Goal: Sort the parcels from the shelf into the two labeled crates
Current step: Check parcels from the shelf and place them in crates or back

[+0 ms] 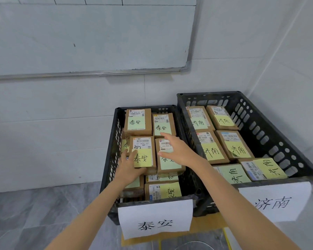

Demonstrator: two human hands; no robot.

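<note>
Parcel (144, 143) in left crate (112, 156), mid-frame: left hand (129, 168) grips its edge, thumb on top. Right hand (177, 150) over next parcel (168, 166), fingers straight, slightly spread.

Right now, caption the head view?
Left hand grips one parcel, right hand touches another, in the 泰安 crate beside the 济南 crate.

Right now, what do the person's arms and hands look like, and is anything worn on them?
The left hand and right hand are bare: no gloves, rings, watch or wristband visible. The left forearm and right forearm are uncovered down to the frame's bottom edge; no sleeve shows.
</note>
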